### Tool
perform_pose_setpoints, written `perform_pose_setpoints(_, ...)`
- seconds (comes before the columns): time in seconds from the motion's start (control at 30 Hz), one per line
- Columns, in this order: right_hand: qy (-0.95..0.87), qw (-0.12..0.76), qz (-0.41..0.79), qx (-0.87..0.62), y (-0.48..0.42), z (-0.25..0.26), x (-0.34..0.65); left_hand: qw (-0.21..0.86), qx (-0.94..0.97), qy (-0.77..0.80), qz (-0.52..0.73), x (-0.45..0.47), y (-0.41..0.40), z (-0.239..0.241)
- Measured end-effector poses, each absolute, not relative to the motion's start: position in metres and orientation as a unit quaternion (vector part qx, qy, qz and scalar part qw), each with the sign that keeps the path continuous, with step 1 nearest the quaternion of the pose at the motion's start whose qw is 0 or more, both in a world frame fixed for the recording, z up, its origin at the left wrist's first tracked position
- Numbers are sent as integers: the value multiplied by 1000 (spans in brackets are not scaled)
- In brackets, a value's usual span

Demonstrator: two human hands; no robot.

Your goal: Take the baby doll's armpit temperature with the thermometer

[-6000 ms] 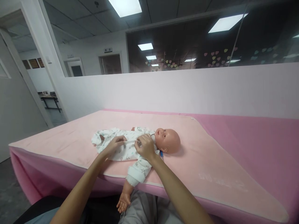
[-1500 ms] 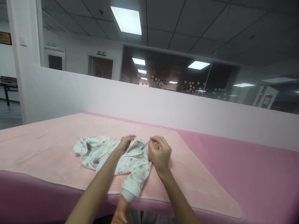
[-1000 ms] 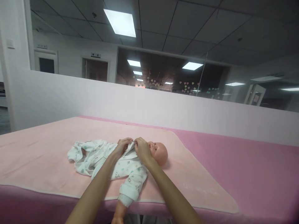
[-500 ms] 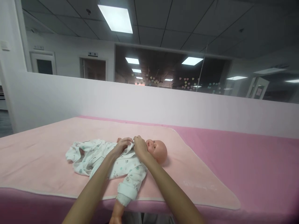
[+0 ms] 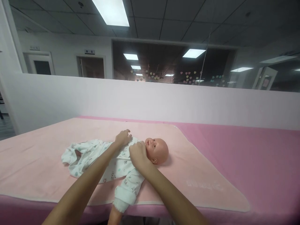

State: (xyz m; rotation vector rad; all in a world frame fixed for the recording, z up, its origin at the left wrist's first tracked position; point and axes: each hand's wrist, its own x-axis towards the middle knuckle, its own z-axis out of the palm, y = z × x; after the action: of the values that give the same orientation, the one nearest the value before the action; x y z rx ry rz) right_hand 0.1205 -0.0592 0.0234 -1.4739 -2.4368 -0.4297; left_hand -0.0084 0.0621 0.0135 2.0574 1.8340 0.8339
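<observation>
A baby doll (image 5: 159, 151) lies on its back, its head to the right and face up. It wears a white printed baby romper (image 5: 118, 167), whose leg end spreads loosely to the left. My right hand (image 5: 138, 153) is closed at the collar by the doll's chin, with the romper's cloth in its fingers; the fingertips are partly hidden. Over the far side of the chest is my left hand (image 5: 123, 137), its fingers apart and bent a little, holding nothing that I can see. The doll's near arm (image 5: 114, 215) hangs past the front edge, its sleeve cuff folded back.
Beneath the doll lies a peach blanket (image 5: 199, 175) with a pale border, spread over a pink padded surface (image 5: 264, 162). A low white wall (image 5: 178, 101) runs along the back, with dark glass (image 5: 161, 59) above it.
My left hand has moved away from my right hand toward the far side of the chest, and its fingers have spread. My right hand has shifted slightly nearer, still closed at the collar.
</observation>
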Motion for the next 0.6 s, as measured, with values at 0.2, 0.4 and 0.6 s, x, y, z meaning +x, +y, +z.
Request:
perform_pose_setpoints(0.2, -865, 208, -172, -424, -87, 24, 167, 88, 717, 663, 195, -8, 64, -4)
perform_pose_setpoints(0.4, -768, 410, 44, -490, -56, 44, 229, 79, 709, 682, 159, -19, 46, -2)
perform_pose_setpoints(0.6, -636, 512, 329, -475, -9, 24, 254, 102, 716, 672, 159, -24, 44, -3)
